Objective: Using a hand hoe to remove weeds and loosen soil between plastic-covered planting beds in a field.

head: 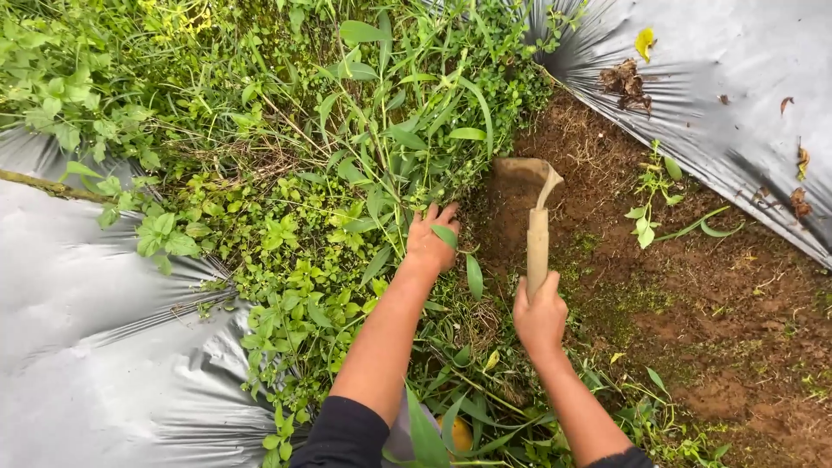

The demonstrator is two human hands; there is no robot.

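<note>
My right hand (539, 314) grips the wooden handle of a small hand hoe (537, 234). Its soil-caked blade (523, 171) rests against the bare brown soil at the edge of the weeds. My left hand (430, 241) is closed on a clump of tall green weed stems (392, 156) just left of the blade. Both forearms reach up from the bottom of the view, with dark sleeves at the elbows.
Silver plastic mulch sheets lie at the left (78, 329) and at the upper right (737, 78). Dense weeds (286, 217) fill the strip between them. Scraped soil (693, 295) with a small green seedling (650, 195) lies to the right. A yellow-orange round object (459, 433) sits near my body.
</note>
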